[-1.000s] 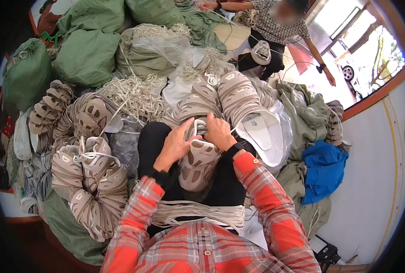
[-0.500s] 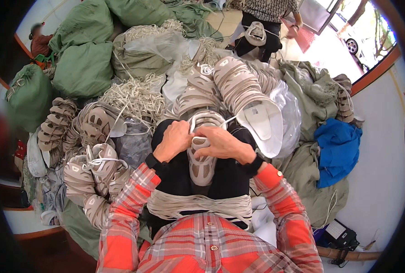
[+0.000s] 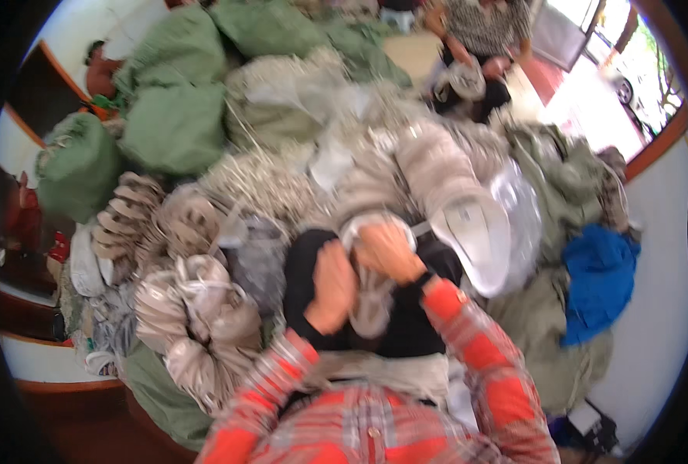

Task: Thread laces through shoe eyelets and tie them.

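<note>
A beige-and-white shoe upper [image 3: 371, 313] rests between my black-clad knees, its toe toward me. Over its opening lies my right hand [image 3: 388, 251], fingers curled in; what they grip is hidden and blurred. A short stretch of white lace [image 3: 421, 228] shows just beyond that hand. My left hand [image 3: 334, 286] is at the upper's left side, over my left thigh. Motion smears its fingers, and whether it touches the upper is unclear. Across my lap lies a bundle of pale laces [image 3: 383, 371].
Nested stacks of beige uppers lie ahead [image 3: 437, 166] and at left [image 3: 197, 309]. A heap of loose laces [image 3: 259, 182] sits beyond my knees. Green sacks [image 3: 174, 124] fill the far left; blue cloth [image 3: 603, 282] lies at right. Another person [image 3: 483, 31] handles a shoe upper ahead.
My hands have moved apart: the left drew back toward me along the upper, the right shifted over the opening. The view has swung slightly left. The person ahead now has hands at their upper.
</note>
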`<state>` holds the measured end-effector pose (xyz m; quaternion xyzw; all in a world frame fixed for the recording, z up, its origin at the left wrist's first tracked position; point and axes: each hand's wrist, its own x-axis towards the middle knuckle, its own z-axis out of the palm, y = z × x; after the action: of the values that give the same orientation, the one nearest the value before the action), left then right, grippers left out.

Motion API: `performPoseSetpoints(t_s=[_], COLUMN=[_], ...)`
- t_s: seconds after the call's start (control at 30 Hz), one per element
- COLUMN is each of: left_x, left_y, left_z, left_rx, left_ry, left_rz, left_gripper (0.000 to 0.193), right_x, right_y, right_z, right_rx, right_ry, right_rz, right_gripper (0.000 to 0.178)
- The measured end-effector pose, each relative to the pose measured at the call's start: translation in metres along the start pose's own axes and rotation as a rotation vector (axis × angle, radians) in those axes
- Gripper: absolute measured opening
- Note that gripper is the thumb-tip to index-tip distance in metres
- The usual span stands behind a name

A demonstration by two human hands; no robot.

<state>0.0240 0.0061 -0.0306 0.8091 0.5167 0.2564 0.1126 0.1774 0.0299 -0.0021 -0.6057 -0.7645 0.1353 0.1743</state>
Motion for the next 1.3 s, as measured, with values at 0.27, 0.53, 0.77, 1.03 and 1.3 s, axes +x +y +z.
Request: performPoseSetpoints(t_s=[0.27, 0.53, 0.77, 1.03, 1.3], left_x=[-0.065, 0.039, 0.092, 0.075, 0.057], left_y=[0.055, 0.006, 0.021, 0.016, 0.030], left_z=[0.012, -0.043, 0.003, -0.009, 0.014], left_rx=[0.299, -0.233, -0.480, -0.591, -0.263], left_ry=[-0.036, -0.155, -0.758, -0.822, -0.431], left_rz=[0.050, 0.349, 0.582, 0.521, 0.537], left_gripper=[0.055, 0.046, 0.055, 0.044, 0.046], right_x=[-0.020, -0.040, -0.084, -0.107, -0.089], right_y=[0.036, 0.068, 0.070, 0.058, 0.069], right_z=[0.000, -0.028, -0.041, -0.036, -0.049], right_rx=[-0.103, 0.272, 0.338, 0.182, 0.124], right_ry=[-0.180, 0.135, 0.057, 0.135, -0.006], right_rz=[-0.462, -0.074, -0.061, -0.187, -0.468], right_gripper=[0.026, 0.018, 0.030, 0.044, 0.015])
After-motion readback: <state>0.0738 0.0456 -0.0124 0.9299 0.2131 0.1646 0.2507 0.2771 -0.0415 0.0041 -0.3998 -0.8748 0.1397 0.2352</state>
